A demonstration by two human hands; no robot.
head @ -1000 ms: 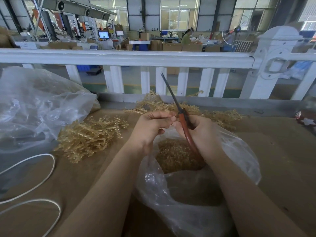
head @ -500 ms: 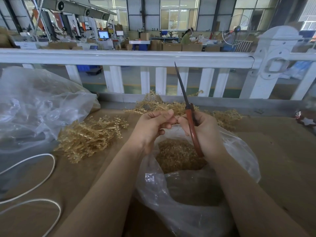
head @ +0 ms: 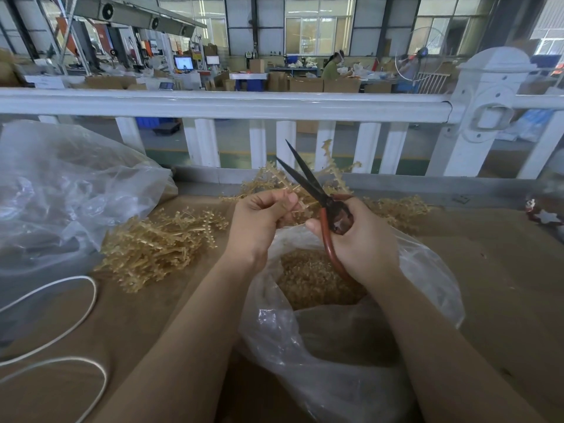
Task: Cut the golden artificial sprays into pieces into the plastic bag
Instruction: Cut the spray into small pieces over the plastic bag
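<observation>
Brown counter [head: 503, 270] fills the near scene; white railing [head: 232, 102] runs left to right along its far edge, workshop floor beyond.

Large crumpled clear bag [head: 61, 190] on the counter at far left, contents unclear.

Open plastic bag [head: 335, 355] at near centre, mouth facing up, directly under both hands. A heap of cut golden pieces [head: 308, 276] lies inside, at the far side of the bag's hollow.

Pile of golden sprays [head: 158, 242] on the counter left of the bag, long axes mostly running left-near to right-far, tips fanning toward the right. A second scatter of sprays [head: 396, 209] lies behind the hands along the far edge, stretching left to right.

White cord [head: 76, 303] loops on the counter at near left.

Scissors [head: 317, 193]: red-brown handles, dark blades. Long axis runs from near-right up to far-left; tips point up and away toward the railing. Blades are parted in a narrow V.

Right hand [head: 363, 242] clenched through and around the scissor handles, above the bag's mouth.

Left hand [head: 262, 221] pinches one golden spray [head: 305, 190] between thumb and curled fingers. The spray's stem runs rightward from the fingers and crosses the blades near the pivot; its branches rise up and away behind the blades.

Small red-and-white star ornament [head: 546, 215] at the far right of the counter.
</observation>
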